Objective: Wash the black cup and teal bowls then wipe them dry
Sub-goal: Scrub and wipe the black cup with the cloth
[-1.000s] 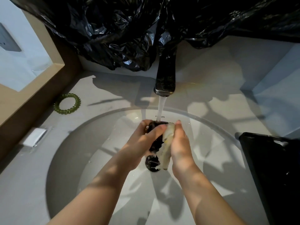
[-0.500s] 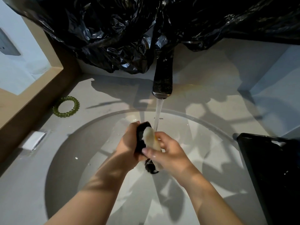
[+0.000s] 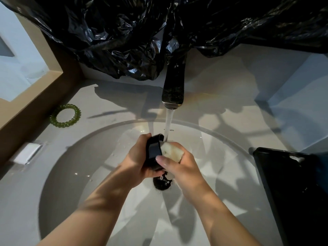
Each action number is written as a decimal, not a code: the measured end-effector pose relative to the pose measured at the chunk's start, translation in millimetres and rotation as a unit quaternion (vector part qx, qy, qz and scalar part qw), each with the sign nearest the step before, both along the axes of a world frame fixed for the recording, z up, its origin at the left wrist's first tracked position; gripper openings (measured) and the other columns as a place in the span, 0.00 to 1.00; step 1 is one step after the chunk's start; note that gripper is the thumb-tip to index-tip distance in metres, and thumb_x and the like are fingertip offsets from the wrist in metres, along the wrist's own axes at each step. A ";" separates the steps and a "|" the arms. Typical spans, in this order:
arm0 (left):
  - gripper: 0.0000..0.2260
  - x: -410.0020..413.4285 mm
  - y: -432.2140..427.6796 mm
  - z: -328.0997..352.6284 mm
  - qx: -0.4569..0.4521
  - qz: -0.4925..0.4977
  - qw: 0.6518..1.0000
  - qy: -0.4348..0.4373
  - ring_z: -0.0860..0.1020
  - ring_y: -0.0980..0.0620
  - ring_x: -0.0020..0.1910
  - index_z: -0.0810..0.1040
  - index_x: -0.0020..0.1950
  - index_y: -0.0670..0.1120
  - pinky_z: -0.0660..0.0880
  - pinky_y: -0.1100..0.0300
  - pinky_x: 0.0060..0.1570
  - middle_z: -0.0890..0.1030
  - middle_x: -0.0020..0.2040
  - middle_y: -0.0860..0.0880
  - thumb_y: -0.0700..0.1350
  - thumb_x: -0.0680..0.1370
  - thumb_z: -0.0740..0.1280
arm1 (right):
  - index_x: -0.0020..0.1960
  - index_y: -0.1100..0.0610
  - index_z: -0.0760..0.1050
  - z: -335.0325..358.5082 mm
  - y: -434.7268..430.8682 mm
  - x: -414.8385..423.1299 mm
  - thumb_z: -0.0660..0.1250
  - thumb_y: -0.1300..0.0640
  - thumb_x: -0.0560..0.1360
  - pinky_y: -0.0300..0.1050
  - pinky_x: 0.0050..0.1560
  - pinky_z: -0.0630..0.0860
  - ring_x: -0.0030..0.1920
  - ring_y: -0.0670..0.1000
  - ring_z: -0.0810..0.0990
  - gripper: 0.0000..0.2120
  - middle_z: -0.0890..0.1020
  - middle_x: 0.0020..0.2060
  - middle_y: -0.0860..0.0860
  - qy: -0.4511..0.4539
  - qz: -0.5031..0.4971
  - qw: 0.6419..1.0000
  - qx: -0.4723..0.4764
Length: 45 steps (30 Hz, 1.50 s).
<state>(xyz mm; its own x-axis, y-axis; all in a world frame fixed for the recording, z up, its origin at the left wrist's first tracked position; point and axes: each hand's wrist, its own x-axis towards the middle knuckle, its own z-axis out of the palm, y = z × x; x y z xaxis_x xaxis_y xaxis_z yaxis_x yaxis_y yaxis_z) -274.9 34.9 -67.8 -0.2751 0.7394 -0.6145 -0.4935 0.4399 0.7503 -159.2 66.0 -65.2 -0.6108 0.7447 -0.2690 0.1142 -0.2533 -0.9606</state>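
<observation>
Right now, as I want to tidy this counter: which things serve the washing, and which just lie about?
In use: black cup in left hand, sponge in right hand, running faucet, sink.
Lying about: green hair tie, small white object, black plastic sheet.

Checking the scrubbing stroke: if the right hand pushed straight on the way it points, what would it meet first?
Most likely the black cup: the right hand holds its sponge right against it, with the left hand gripping the cup.

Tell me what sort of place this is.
Probably a bathroom vanity: a round white basin sunk in a counter, a tap running into it, and a green hair tie on the counter.
</observation>
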 end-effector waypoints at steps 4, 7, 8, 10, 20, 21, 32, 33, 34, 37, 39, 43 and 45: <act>0.18 1.3 3.8 -5.6 -0.004 0.020 1.000 0.020 0.80 0.46 0.37 0.80 0.41 0.46 0.76 0.48 0.49 0.82 0.32 0.47 0.55 0.78 0.56 | 0.43 0.47 0.76 -2.6 -2.1 -5.4 0.59 0.36 0.72 0.54 0.62 0.73 0.49 0.50 0.79 0.17 0.81 0.37 0.47 -0.163 -0.013 0.979 0.121; 0.19 0.7 4.8 -11.2 0.009 -0.003 0.999 0.038 0.80 0.49 0.34 0.80 0.43 0.46 0.77 0.55 0.37 0.82 0.33 0.47 0.55 0.78 0.54 | 0.57 0.47 0.73 -7.5 -4.4 -6.1 0.47 0.31 0.74 0.52 0.73 0.55 0.62 0.48 0.69 0.26 0.76 0.46 0.46 -0.302 0.061 0.924 0.225; 0.20 0.7 5.1 -12.1 0.014 -0.019 0.999 0.039 0.81 0.50 0.35 0.80 0.45 0.46 0.77 0.55 0.36 0.82 0.35 0.47 0.55 0.79 0.52 | 0.60 0.46 0.72 -6.5 -5.7 -7.3 0.48 0.29 0.71 0.53 0.73 0.55 0.65 0.48 0.67 0.30 0.74 0.50 0.46 -0.292 0.072 0.934 0.191; 0.22 0.4 4.5 -12.9 0.020 -0.032 0.999 0.014 0.81 0.47 0.42 0.81 0.48 0.46 0.79 0.50 0.44 0.83 0.42 0.45 0.56 0.80 0.50 | 0.60 0.41 0.72 -7.2 -5.9 -9.2 0.54 0.26 0.63 0.56 0.69 0.64 0.67 0.50 0.67 0.31 0.75 0.57 0.46 -0.173 0.029 0.978 0.113; 0.15 0.0 7.1 -8.6 -0.039 0.011 0.996 0.074 0.78 0.51 0.23 0.75 0.52 0.46 0.76 0.60 0.27 0.79 0.35 0.46 0.54 0.79 0.56 | 0.38 0.50 0.73 1.6 5.0 -3.3 0.61 0.54 0.66 0.46 0.41 0.74 0.39 0.51 0.75 0.03 0.77 0.35 0.50 -0.146 0.004 0.986 0.081; 0.15 -1.1 7.9 -9.1 -0.039 0.016 0.995 0.087 0.80 0.50 0.25 0.74 0.54 0.46 0.76 0.60 0.27 0.79 0.38 0.45 0.54 0.79 0.56 | 0.38 0.52 0.70 0.3 7.3 -1.5 0.60 0.55 0.71 0.44 0.37 0.71 0.36 0.50 0.73 0.04 0.76 0.33 0.50 -0.164 -0.024 0.982 0.088; 0.21 8.7 5.5 -2.9 -0.025 0.023 0.999 -0.027 0.78 0.44 0.36 0.80 0.40 0.46 0.71 0.55 0.39 0.81 0.31 0.45 0.55 0.79 0.54 | 0.43 0.54 0.83 1.7 20.5 6.9 0.58 0.56 0.79 0.40 0.43 0.74 0.46 0.50 0.81 0.15 0.84 0.46 0.51 -0.011 -0.117 0.988 -0.104; 0.19 10.9 4.8 0.3 -0.021 0.025 0.999 -0.026 0.78 0.44 0.35 0.79 0.41 0.46 0.72 0.55 0.37 0.81 0.29 0.46 0.56 0.79 0.54 | 0.46 0.53 0.81 -1.2 21.9 6.4 0.62 0.62 0.76 0.39 0.42 0.75 0.47 0.50 0.80 0.10 0.83 0.47 0.52 -0.013 -0.125 0.990 -0.068; 0.18 12.3 4.1 2.2 -0.014 0.019 1.000 -0.015 0.78 0.44 0.33 0.77 0.42 0.46 0.73 0.56 0.34 0.80 0.29 0.47 0.56 0.79 0.55 | 0.49 0.50 0.78 -4.1 22.7 6.4 0.63 0.68 0.74 0.39 0.42 0.76 0.49 0.52 0.80 0.15 0.82 0.50 0.52 -0.018 -0.133 0.990 -0.044; 0.16 14.4 4.1 5.3 0.029 0.000 0.998 0.061 0.80 0.42 0.37 0.76 0.50 0.47 0.78 0.51 0.35 0.82 0.40 0.43 0.56 0.79 0.56 | 0.57 0.46 0.71 -15.7 20.6 5.6 0.64 0.68 0.74 0.40 0.42 0.76 0.50 0.52 0.79 0.20 0.78 0.53 0.52 -0.058 -0.113 0.991 -0.034; 0.18 11.1 3.3 2.7 0.072 -0.023 0.991 0.111 0.80 0.39 0.46 0.74 0.56 0.48 0.80 0.44 0.39 0.79 0.51 0.38 0.59 0.78 0.56 | 0.58 0.53 0.73 -19.5 20.0 6.9 0.64 0.65 0.75 0.42 0.40 0.76 0.45 0.53 0.80 0.14 0.81 0.48 0.54 -0.070 -0.055 0.992 -0.095; 0.19 8.2 -0.2 2.1 0.076 -0.071 0.982 0.158 0.79 0.38 0.42 0.71 0.55 0.45 0.78 0.44 0.37 0.78 0.48 0.35 0.59 0.78 0.55 | 0.52 0.58 0.77 -25.6 18.9 7.1 0.63 0.65 0.75 0.51 0.42 0.81 0.45 0.59 0.82 0.08 0.83 0.44 0.57 -0.084 -0.045 0.992 -0.088; 0.18 5.7 0.0 3.4 0.030 -0.110 0.980 0.160 0.80 0.41 0.36 0.72 0.54 0.43 0.78 0.48 0.34 0.78 0.43 0.37 0.57 0.80 0.55 | 0.49 0.54 0.76 -25.5 15.9 6.3 0.63 0.63 0.74 0.40 0.42 0.77 0.45 0.54 0.80 0.07 0.82 0.40 0.49 -0.191 -0.067 0.974 0.105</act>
<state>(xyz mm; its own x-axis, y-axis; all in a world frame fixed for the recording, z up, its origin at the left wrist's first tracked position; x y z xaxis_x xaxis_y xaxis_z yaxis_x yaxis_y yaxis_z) -269.2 35.0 -64.4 -0.2756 0.8352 -0.4758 -0.1263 0.4592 0.8793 -152.9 81.9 -90.7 -0.3894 0.8740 -0.2906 0.4533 -0.0928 -0.8865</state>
